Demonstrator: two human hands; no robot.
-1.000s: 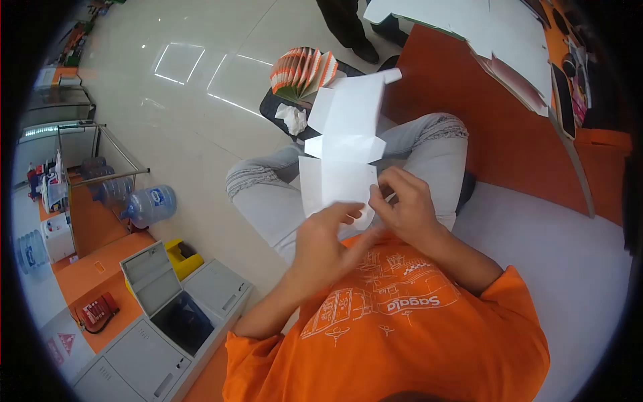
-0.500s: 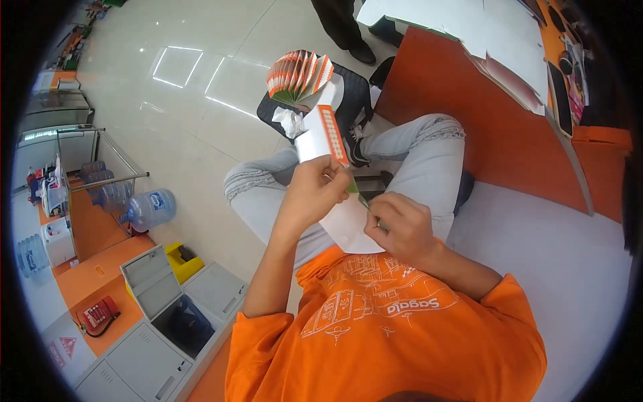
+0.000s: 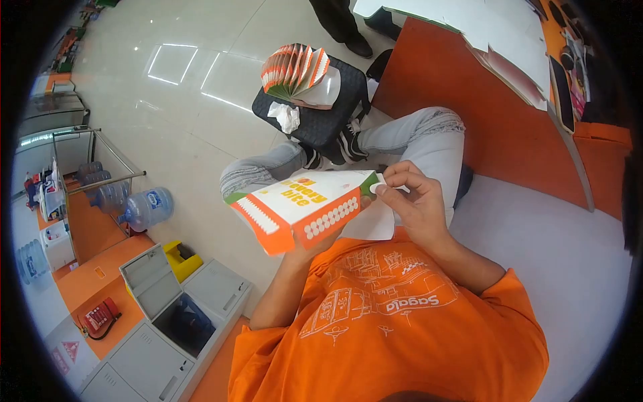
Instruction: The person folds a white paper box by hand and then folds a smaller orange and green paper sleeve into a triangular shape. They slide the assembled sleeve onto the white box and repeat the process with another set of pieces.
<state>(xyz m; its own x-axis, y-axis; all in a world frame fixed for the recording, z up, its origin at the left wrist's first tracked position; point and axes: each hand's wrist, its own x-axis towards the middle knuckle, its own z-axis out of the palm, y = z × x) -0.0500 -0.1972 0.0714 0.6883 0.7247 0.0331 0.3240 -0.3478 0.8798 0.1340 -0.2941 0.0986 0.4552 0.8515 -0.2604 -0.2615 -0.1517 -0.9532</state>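
I hold a folded cardboard box (image 3: 301, 208), white with orange edges, green corners and orange lettering, over my lap. My left hand (image 3: 315, 242) supports it from below and is mostly hidden under it. My right hand (image 3: 412, 201) pinches a small white tab at the box's right end, with a white flap hanging below the fingers.
A black stool (image 3: 320, 110) in front of my knees carries a fanned stack of folded orange boxes (image 3: 295, 67) and a crumpled tissue (image 3: 287, 117). An orange counter (image 3: 482, 107) with white sheets (image 3: 495, 30) stands at the right. A person's dark legs (image 3: 341, 23) stand at the top. Water bottles (image 3: 149, 204) lie left.
The flat white sheet has been folded up into a box shape and turned sideways, printed side up. My left hand moved beneath it; my right hand shifted to the tab at its end.
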